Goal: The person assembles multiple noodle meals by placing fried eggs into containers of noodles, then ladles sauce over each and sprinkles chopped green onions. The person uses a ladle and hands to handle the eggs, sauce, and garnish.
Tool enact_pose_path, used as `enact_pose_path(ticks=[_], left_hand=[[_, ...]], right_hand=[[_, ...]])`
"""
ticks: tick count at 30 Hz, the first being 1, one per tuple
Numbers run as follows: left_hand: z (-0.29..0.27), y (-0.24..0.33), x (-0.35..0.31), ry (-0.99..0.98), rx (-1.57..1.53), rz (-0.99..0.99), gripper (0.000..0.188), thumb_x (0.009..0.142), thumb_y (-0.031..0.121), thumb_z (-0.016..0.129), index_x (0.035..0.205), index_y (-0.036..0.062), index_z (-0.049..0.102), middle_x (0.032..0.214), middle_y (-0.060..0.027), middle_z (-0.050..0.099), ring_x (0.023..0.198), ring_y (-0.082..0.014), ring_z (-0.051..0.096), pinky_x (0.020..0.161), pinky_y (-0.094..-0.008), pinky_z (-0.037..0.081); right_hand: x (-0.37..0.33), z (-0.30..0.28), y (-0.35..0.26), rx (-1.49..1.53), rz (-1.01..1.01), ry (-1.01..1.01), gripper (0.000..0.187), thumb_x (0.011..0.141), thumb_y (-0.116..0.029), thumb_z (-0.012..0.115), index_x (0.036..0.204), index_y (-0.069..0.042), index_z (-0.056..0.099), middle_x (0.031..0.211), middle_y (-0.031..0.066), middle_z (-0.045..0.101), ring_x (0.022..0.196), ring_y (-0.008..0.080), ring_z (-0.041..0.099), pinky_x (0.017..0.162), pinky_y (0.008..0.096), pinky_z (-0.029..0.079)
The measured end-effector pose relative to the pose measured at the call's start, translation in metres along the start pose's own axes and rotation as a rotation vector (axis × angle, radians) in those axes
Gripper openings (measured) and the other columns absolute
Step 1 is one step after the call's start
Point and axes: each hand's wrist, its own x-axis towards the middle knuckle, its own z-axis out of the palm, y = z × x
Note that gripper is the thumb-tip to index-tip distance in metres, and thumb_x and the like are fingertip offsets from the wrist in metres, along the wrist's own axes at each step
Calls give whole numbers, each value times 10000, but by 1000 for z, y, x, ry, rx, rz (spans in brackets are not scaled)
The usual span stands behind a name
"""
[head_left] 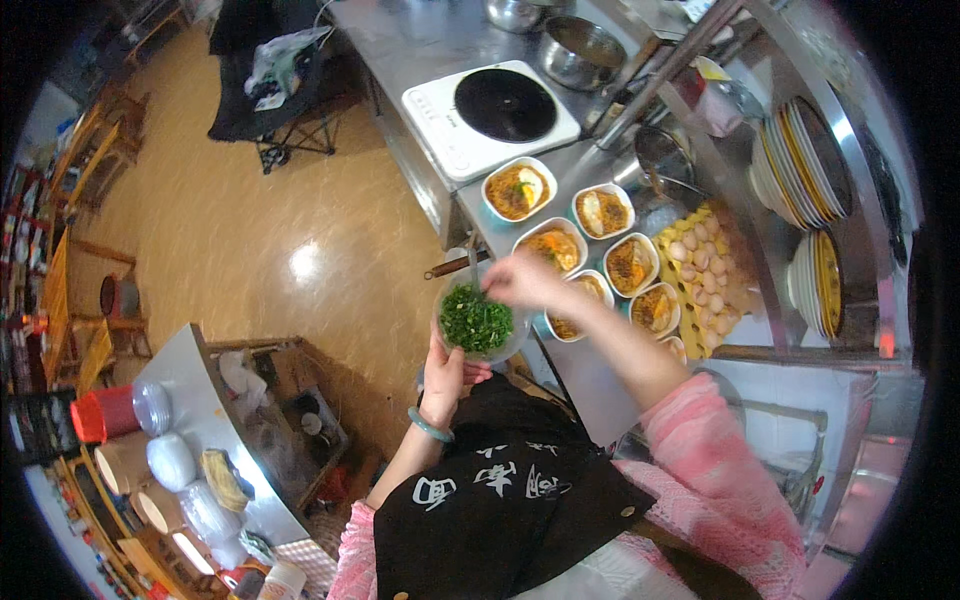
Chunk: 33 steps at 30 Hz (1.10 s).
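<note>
My left hand [452, 375] holds a clear bowl [513, 343] from below and the side, in front of the black apron. Chopped green onions [476, 318] fill the bowl. A spoon-like metal handle [474, 258] sticks up at its far rim. Over the bowl's right edge is my right hand [525, 281], a little blurred, fingers drawn together; what they pinch, if anything, is too small to make out. Just beyond it stand several white tubs of noodles [552, 246] topped with egg. The tub of noodles farthest back [518, 190] has a bit of green on top.
A white induction cooker [490, 118] sits on the steel counter behind the tubs, near a steel pot [582, 52]. To the right are a yellow tray of eggs [690, 325] and stacked plates [803, 165]. A wooden handle [447, 268] juts past the counter edge. A steel table [235, 420] stands at left.
</note>
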Motion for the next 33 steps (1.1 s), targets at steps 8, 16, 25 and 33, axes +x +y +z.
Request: enact_pose_path(ticks=[8, 16, 25, 33], left_hand=[[23, 6, 6, -87, 46, 6, 611, 880, 15, 272, 1387, 207, -9, 772, -173, 597, 573, -236, 626, 487, -281, 531], [38, 11, 8, -91, 46, 24, 580, 884, 26, 264, 1385, 190, 20, 752, -186, 610, 574, -229, 626, 479, -273, 526], [35, 6, -4, -8, 25, 44, 617, 887, 59, 292, 1409, 209, 0, 730, -166, 610, 555, -201, 610, 497, -262, 514], [34, 5, -7, 11, 17, 31, 606, 908, 36, 270, 1398, 213, -40, 724, -199, 600, 563, -228, 622, 464, -274, 515]], right_hand=[[-38, 47, -14, -48, -80, 112, 169, 688, -92, 643, 844, -27, 643, 780, 158, 620, 728, 291, 611, 668, 363, 488], [-84, -68, 75, 586, 264, 627, 167, 768, -75, 643, 918, -4, 625, 753, 71, 635, 658, 120, 603, 595, 232, 506], [-47, -106, 217, -298, 457, 703, 169, 668, -83, 638, 831, -51, 672, 823, 165, 639, 802, 312, 615, 739, 364, 480], [-36, -120, 205, -178, 415, 765, 115, 701, -69, 639, 799, -13, 658, 744, 157, 638, 714, 265, 632, 653, 321, 498]])
